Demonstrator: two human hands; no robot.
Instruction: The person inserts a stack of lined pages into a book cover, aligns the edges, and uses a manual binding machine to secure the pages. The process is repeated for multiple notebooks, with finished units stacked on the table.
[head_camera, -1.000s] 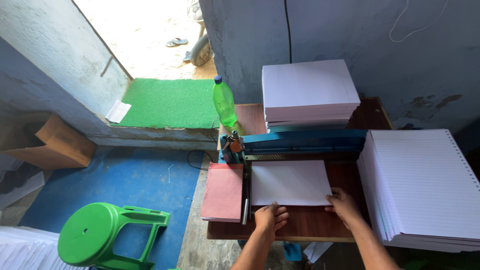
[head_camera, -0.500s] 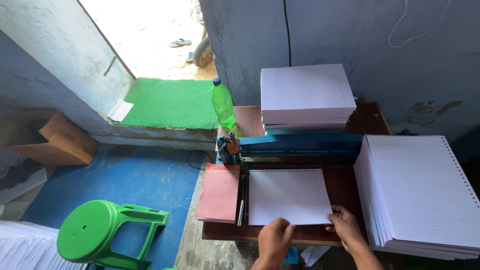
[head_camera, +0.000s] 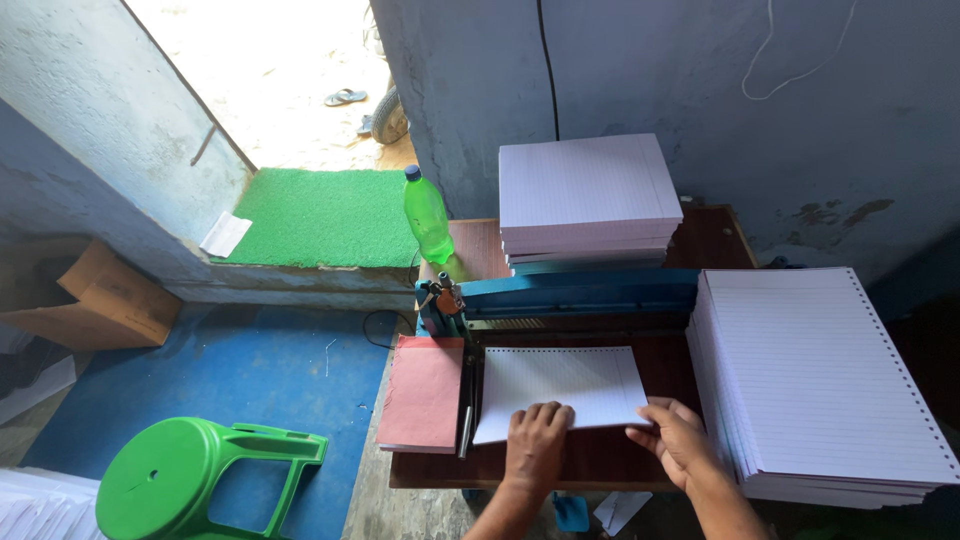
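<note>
I see only a few packages here. A brown cardboard box (head_camera: 105, 305) lies on the floor at the far left, below the grey wall; it is flattened and tilted. A green plastic bottle (head_camera: 428, 217) with a blue cap stands upright on the back left corner of the table, just beside the blue machine. If it has a label, I cannot tell, because it is too small. I see no signs and no screens in this view.
</note>
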